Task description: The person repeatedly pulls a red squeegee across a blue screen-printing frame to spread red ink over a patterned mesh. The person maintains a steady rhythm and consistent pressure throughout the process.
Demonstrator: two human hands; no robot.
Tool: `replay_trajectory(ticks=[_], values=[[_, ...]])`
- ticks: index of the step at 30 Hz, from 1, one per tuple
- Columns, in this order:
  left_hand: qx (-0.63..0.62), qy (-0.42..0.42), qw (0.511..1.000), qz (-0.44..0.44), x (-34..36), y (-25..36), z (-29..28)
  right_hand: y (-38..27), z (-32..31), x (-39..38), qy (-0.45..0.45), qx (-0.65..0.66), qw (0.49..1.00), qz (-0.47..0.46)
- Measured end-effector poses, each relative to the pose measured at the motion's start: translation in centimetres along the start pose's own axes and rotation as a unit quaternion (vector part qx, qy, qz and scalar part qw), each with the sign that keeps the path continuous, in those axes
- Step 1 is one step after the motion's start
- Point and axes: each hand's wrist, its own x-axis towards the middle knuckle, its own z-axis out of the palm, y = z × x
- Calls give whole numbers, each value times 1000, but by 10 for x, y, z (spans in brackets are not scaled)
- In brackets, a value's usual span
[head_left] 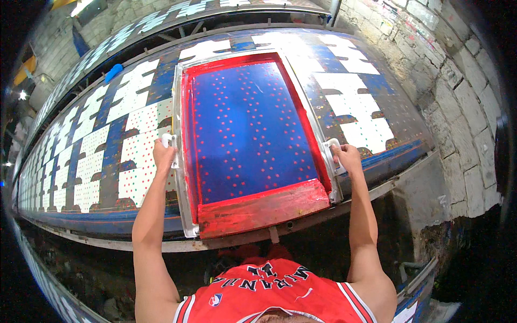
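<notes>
A screen printing frame [180,161] with a blue mesh [245,129] lies on the long printing table in front of me. Small red dots cover the mesh, and red ink coats its border and the wide strip [264,210] at the near end. My left hand [164,153] is closed round a white handle [169,141] on the frame's left side. On the right side, my right hand [347,156] grips a matching white handle [332,146]. Part of the table surface is hidden under the frame.
White cut fabric pieces [142,156], some with red and green dots, lie in rows on the table [116,145]. A blue item [113,72] rests at its far edge. Another table [124,37] stands behind. A block wall [431,70] rises on the right.
</notes>
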Motion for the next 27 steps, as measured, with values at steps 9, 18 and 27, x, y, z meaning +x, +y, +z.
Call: replay_trajectory(ticks=[9,18,27], values=[[-15,-5,1000,14,6,8,18,11,-3,21,0,9,1000,21],[19,1,1000,13,5,5,35,22,-5,34,-1,-12,1000,21],[109,-21,994,10,-1,13,38,26,0,36,-8,-16,999,33]])
